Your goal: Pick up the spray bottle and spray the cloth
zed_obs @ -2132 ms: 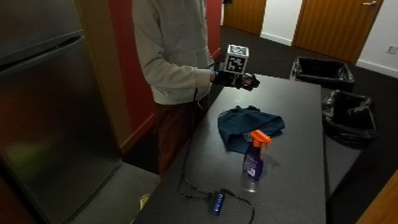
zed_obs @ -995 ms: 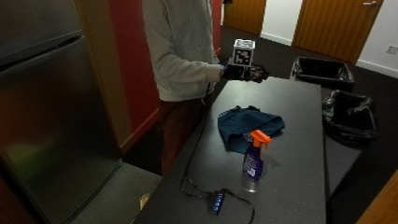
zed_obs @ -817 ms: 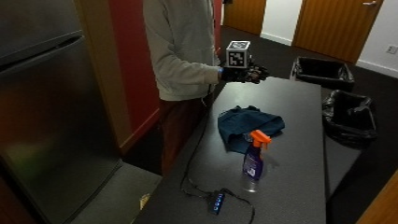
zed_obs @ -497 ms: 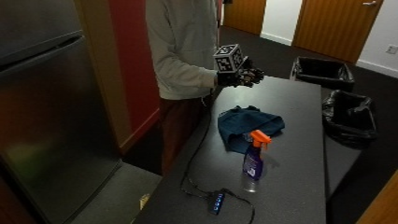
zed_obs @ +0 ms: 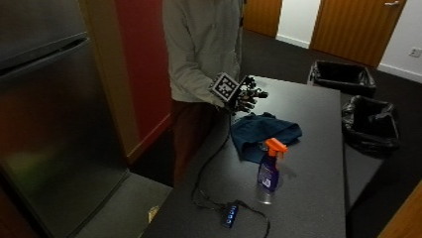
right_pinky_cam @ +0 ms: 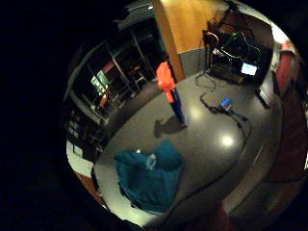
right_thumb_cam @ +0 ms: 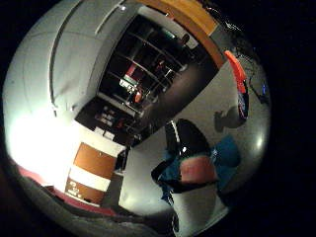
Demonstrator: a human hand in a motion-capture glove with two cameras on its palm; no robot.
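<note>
A: The gloved right hand (zed_obs: 246,97) is hovering at upper centre of the outside view, above the tabletop (zed_obs: 316,163), fingers loosely curled and gripping nothing.

B: And the spray bottle (zed_obs: 269,170)?

A: It is standing upright, lower in the frame, well apart from the hands. The cloth (zed_obs: 262,134) is lying between them.

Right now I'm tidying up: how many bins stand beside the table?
2: one black-lined bin off the table's far corner, another beside its long edge. Others may be out of view.
</note>
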